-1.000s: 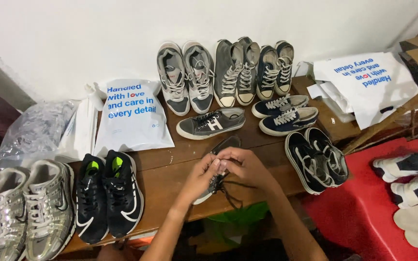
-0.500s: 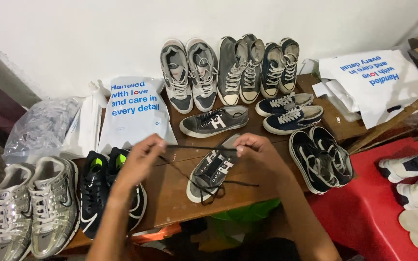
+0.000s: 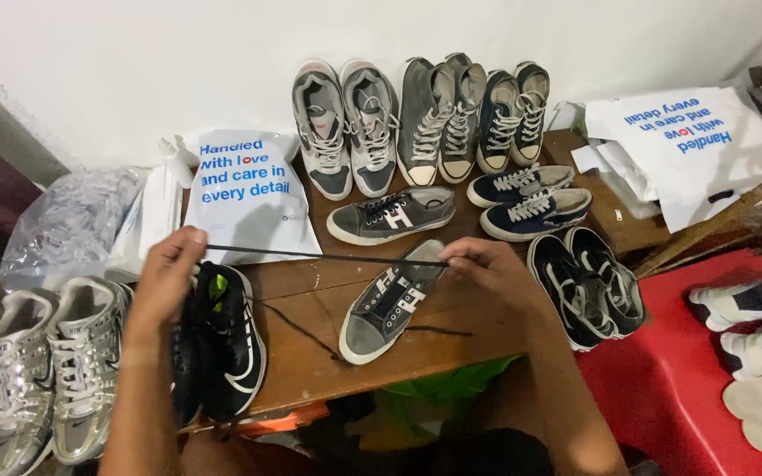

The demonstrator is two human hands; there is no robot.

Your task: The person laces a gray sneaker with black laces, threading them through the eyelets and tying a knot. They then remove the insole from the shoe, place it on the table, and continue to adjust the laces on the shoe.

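A grey canvas sneaker (image 3: 387, 304) lies toe toward me on the brown wooden table (image 3: 310, 353). My right hand (image 3: 487, 264) rests at its heel end and pinches a black shoelace (image 3: 328, 257). The lace runs taut to the left, where my left hand (image 3: 168, 273) grips its other end above a pair of black sneakers (image 3: 220, 339). A loose part of the lace trails over the table near the sneaker's toe. The matching grey sneaker (image 3: 390, 214) lies on its side just behind.
Several pairs of shoes line the wall at the back. Silver sneakers (image 3: 41, 370) sit at far left, black shoes (image 3: 588, 286) at right. White printed plastic bags (image 3: 244, 194) lie left and right, a clear bag (image 3: 63, 225) at far left. A red surface (image 3: 707, 379) holds white shoes.
My hands have moved apart from the sneaker's middle. The left hand has drawn the black lace far out to the left, now stretched in a straight line.
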